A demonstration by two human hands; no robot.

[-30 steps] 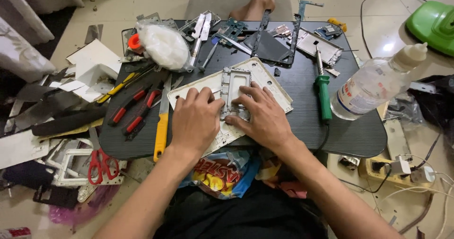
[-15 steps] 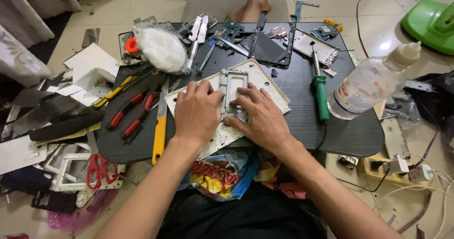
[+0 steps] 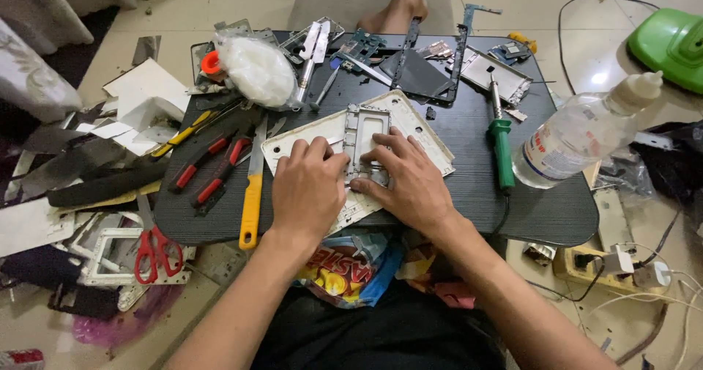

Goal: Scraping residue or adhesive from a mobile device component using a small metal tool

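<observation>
From my head camera: a thin grey metal phone frame (image 3: 364, 144), rectangular with cut-out windows, lies on a flat white plastic panel (image 3: 410, 124) on the dark ribbed table (image 3: 469, 143). My left hand (image 3: 307, 187) presses flat, fingers curled loosely onto the panel and the frame's edge. My right hand (image 3: 410, 183) lies spread, fingertips pinning the frame's lower end.
</observation>
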